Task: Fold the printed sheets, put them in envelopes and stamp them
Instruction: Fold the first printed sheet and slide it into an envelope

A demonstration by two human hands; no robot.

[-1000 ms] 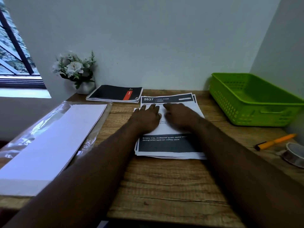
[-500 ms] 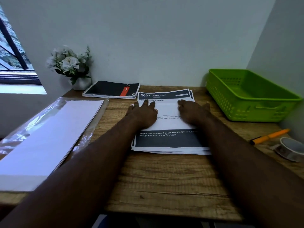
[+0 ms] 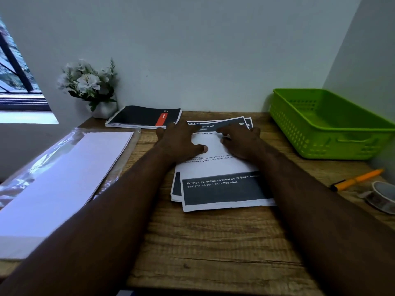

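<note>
I had the stack of white printed sheets with dark header bands lying mid-bench, at twelve o'clock from me. My left hand and right hand rested flat on the top sheet, grips released, fingers spread. Folding hadn't begun, I judged; next I needed to lift its far edge.

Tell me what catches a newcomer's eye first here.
First, both hands, left hand and right hand, flat on the stack of printed sheets at the middle of the wooden table. Next, the bright green basket at the far right, and the white envelopes in clear wrap at the left.
</note>
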